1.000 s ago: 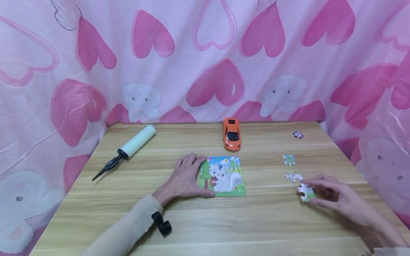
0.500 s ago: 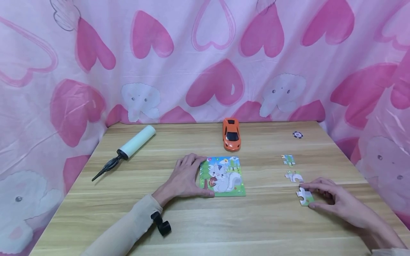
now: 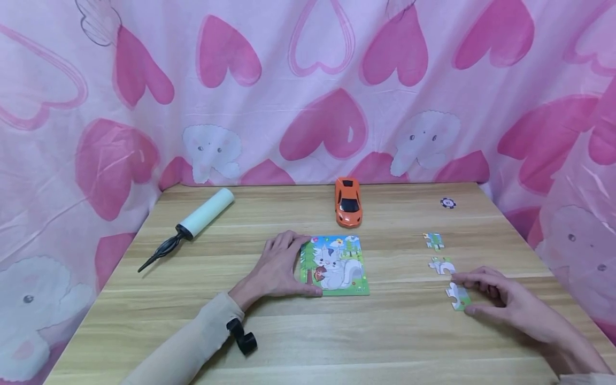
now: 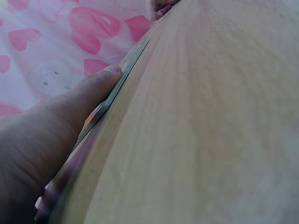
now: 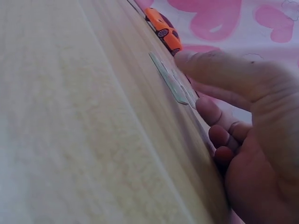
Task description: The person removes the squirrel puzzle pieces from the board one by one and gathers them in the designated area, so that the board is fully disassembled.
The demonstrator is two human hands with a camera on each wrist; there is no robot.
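My left hand rests at the left side of a square squirrel puzzle picture, fingers spread at its top corner and thumb lying along its lower edge. The thumb also shows in the left wrist view, resting on the edge of the picture board. At the right, my right hand hovers around a white and green jigsaw piece lying flat on the table. Index finger and thumb are at its right-hand corners; the right wrist view shows a gap between thumb and piece. Two more jigsaw pieces lie beyond it, a squirrel one and a tree one.
An orange toy car stands behind the squirrel picture. On the left lies a pale green hand pump with a black nozzle. A small round chip is at the back right. The pink heart curtain closes off the table's back and sides.
My right hand has lowered the tilted jigsaw piece flat onto the table, slightly toward me and left, and its finger and thumb have parted a little. The left hand has stayed put.
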